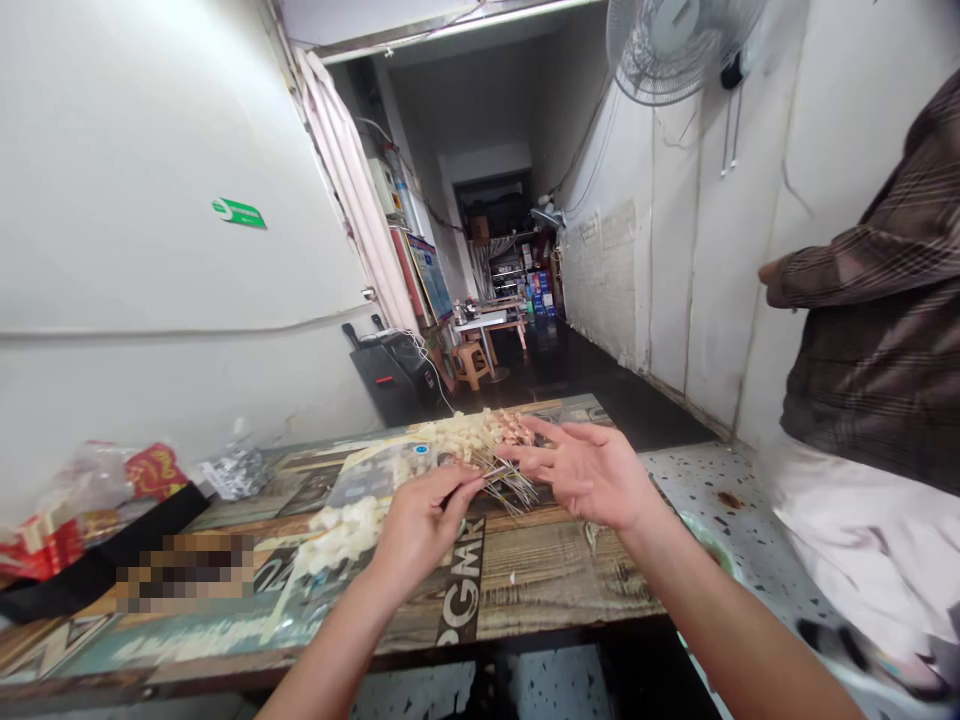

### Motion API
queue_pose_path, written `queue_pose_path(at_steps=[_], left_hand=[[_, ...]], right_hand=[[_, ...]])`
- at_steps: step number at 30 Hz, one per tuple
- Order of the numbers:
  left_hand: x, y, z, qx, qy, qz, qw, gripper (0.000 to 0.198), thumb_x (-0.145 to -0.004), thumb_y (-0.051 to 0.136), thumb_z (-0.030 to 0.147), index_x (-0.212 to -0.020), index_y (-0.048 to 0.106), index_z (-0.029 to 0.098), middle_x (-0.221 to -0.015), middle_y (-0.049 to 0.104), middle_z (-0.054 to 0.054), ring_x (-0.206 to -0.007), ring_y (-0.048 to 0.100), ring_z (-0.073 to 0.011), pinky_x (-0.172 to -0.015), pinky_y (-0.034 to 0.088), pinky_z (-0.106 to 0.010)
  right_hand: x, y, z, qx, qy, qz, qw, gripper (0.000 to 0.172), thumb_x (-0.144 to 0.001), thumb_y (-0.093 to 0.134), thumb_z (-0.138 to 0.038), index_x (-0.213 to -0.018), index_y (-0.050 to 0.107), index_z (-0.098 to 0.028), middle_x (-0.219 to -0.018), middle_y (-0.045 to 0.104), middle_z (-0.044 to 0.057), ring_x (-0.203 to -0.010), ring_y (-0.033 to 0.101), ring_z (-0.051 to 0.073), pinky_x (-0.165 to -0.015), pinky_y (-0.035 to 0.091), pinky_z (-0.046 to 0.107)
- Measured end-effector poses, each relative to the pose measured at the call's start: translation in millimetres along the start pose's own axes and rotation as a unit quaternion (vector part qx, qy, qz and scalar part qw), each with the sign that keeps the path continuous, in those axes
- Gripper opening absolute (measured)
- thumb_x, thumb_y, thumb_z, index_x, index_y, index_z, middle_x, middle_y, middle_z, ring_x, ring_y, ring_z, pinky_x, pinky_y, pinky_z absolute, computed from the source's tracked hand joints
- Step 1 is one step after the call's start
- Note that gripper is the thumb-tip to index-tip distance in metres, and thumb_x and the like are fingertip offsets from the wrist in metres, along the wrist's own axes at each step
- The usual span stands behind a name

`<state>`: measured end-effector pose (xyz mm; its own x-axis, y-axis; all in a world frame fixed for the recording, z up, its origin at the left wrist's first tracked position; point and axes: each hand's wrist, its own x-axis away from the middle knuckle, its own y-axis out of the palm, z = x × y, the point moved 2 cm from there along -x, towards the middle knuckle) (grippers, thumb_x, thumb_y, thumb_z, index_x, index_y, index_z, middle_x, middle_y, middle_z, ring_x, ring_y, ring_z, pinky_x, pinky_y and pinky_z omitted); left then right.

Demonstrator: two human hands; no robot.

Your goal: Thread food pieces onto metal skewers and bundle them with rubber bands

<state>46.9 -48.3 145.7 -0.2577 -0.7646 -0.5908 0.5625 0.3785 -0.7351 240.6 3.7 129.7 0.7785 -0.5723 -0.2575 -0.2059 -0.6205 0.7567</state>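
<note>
Over the wood-patterned table (540, 590), my left hand (424, 515) is closed in a pinch, thumb against fingers, on something I cannot make out. My right hand (589, 475) is palm up with its fingers spread, just right of a loose bunch of thin skewers (514, 492). Behind the hands lie pale skewered pieces (457, 432) and pinkish ones (512, 428). A pile of white pieces (345, 530) rests on clear plastic left of my left hand.
Red and clear packages (154, 470) and crumpled silvery plastic (236, 472) lie at the table's left. A person in a plaid shirt (885, 350) stands at the right. A green-rimmed basin (709, 545) sits beside the table's right edge.
</note>
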Motion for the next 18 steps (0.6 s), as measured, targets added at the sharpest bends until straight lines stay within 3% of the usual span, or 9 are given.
queue_pose_path(at_steps=[2, 4, 5, 6, 8, 11, 13, 16, 18], left_hand=[[0, 1.6, -2, -0.059, 0.013, -0.032, 0.998, 0.019, -0.085, 0.048, 0.026, -0.08, 0.064, 0.018, -0.074, 0.067, -0.003, -0.067, 0.058, -0.015, -0.064, 0.041, -0.024], [-1, 4.7, -6, -0.088, 0.008, -0.061, 0.994, 0.02, -0.085, 0.045, 0.022, -0.08, 0.063, 0.018, -0.073, 0.066, -0.003, -0.067, 0.058, -0.0155, -0.064, 0.042, -0.025], [-1, 6.4, -9, -0.087, 0.006, -0.069, 0.994, 0.021, -0.086, 0.043, 0.021, -0.081, 0.063, 0.018, -0.075, 0.066, -0.003, -0.068, 0.059, -0.0158, -0.065, 0.042, -0.025], [-1, 8.1, -12, -0.079, 0.007, -0.071, 0.994, 0.021, -0.086, 0.042, 0.02, -0.083, 0.063, 0.018, -0.078, 0.067, -0.004, -0.071, 0.059, -0.0161, -0.067, 0.043, -0.026], [0, 11.4, -16, -0.056, 0.018, -0.077, 0.995, 0.023, -0.087, 0.041, 0.021, -0.088, 0.063, 0.018, -0.084, 0.067, -0.005, -0.077, 0.06, -0.0166, -0.072, 0.044, -0.027], [5, 16.8, -18, -0.04, 0.03, -0.106, 0.993, 0.024, -0.087, 0.039, 0.021, -0.09, 0.063, 0.018, -0.084, 0.067, -0.006, -0.078, 0.06, -0.0164, -0.072, 0.044, -0.026], [9, 20.8, -14, -0.029, 0.029, -0.135, 0.99, 0.025, -0.087, 0.039, 0.02, -0.089, 0.063, 0.018, -0.08, 0.067, -0.005, -0.075, 0.06, -0.0161, -0.069, 0.043, -0.025], [14, 26.7, -2, 0.013, 0.024, -0.17, 0.985, 0.025, -0.086, 0.039, 0.017, -0.088, 0.064, 0.019, -0.079, 0.067, -0.004, -0.072, 0.059, -0.0154, -0.068, 0.043, -0.024], [17, 30.4, 5, 0.047, 0.022, -0.186, 0.981, 0.023, -0.085, 0.043, 0.016, -0.09, 0.064, 0.02, -0.081, 0.067, -0.003, -0.074, 0.06, -0.0148, -0.069, 0.042, -0.022]], right_hand=[[3, 13, 7, 0.162, -0.024, -0.019, 0.986, 0.04, -0.084, 0.039, -0.033, -0.122, 0.039, -0.02, -0.119, 0.055, 0.016, -0.087, 0.057, 0.017, -0.038, 0.033, 0.014], [9, 28, 27, 0.408, -0.069, -0.033, 0.91, 0.038, -0.085, 0.041, -0.033, -0.121, 0.041, -0.021, -0.12, 0.054, 0.013, -0.098, 0.055, 0.021, -0.049, 0.044, 0.022], [14, 35, 39, 0.534, -0.093, -0.038, 0.839, 0.036, -0.083, 0.045, -0.03, -0.118, 0.046, -0.021, -0.12, 0.054, 0.012, -0.102, 0.053, 0.022, -0.06, 0.048, 0.029], [19, 42, 52, 0.656, -0.132, -0.032, 0.743, 0.034, -0.082, 0.047, -0.029, -0.115, 0.05, -0.021, -0.12, 0.055, 0.012, -0.106, 0.051, 0.024, -0.071, 0.048, 0.036], [27, 49, 72, 0.715, -0.15, -0.038, 0.682, 0.03, -0.075, 0.057, -0.024, -0.104, 0.058, -0.017, -0.108, 0.06, 0.015, -0.108, 0.048, 0.03, -0.087, 0.039, 0.048], [27, 43, 74, 0.857, -0.198, 0.029, 0.475, 0.026, -0.083, 0.045, -0.014, -0.105, 0.058, -0.015, -0.102, 0.061, 0.015, -0.1, 0.051, 0.027, -0.087, 0.037, 0.046], [16, 30, 64, 0.904, -0.184, 0.088, 0.375, 0.027, -0.083, 0.042, -0.009, -0.105, 0.057, -0.011, -0.1, 0.06, 0.018, -0.095, 0.052, 0.027, -0.082, 0.039, 0.044], [2, 10, 56, 0.941, -0.098, 0.051, 0.321, 0.02, -0.077, 0.044, -0.004, -0.09, 0.059, -0.007, -0.081, 0.062, 0.017, -0.076, 0.055, 0.025, -0.065, 0.041, 0.036], [3, 0, 54, 0.944, -0.051, 0.022, 0.325, 0.018, -0.075, 0.046, -0.004, -0.086, 0.059, -0.008, -0.076, 0.063, 0.015, -0.068, 0.056, 0.022, -0.059, 0.038, 0.032]])
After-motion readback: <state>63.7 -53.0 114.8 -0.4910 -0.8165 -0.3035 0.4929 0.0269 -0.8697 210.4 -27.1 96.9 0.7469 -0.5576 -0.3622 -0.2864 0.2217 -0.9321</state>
